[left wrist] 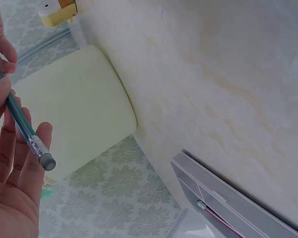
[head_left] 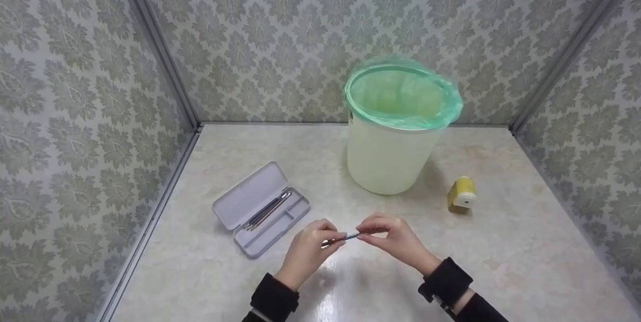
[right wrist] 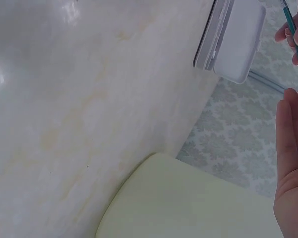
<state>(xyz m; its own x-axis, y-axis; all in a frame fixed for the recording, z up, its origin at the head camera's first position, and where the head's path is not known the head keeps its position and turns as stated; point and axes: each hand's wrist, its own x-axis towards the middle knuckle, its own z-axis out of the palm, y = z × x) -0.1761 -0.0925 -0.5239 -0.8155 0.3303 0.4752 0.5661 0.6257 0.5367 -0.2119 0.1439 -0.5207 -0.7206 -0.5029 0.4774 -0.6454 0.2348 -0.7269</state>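
Over the table, in front of the body, a teal pencil (left wrist: 21, 119) is held between both hands. My left hand (head_left: 313, 244) pinches it between thumb and fingers, its grey eraser (left wrist: 47, 162) and silver ferrule sticking out past the fingers in the left wrist view. At the other end my right hand (head_left: 395, 239) pinches the pencil with thumb and fingertips, which cover its tip. To the left of the left hand lies an open grey pencil case (head_left: 244, 197) with several pencils (head_left: 268, 213) in its long compartment.
A tall pale bin (head_left: 388, 162) lined with a green bag (head_left: 435, 121) stands behind the hands. Right of it sits a small yellow and white box-shaped pencil sharpener (head_left: 461, 195) with a hole in its face. Patterned walls (head_left: 285, 36) enclose the table on three sides.
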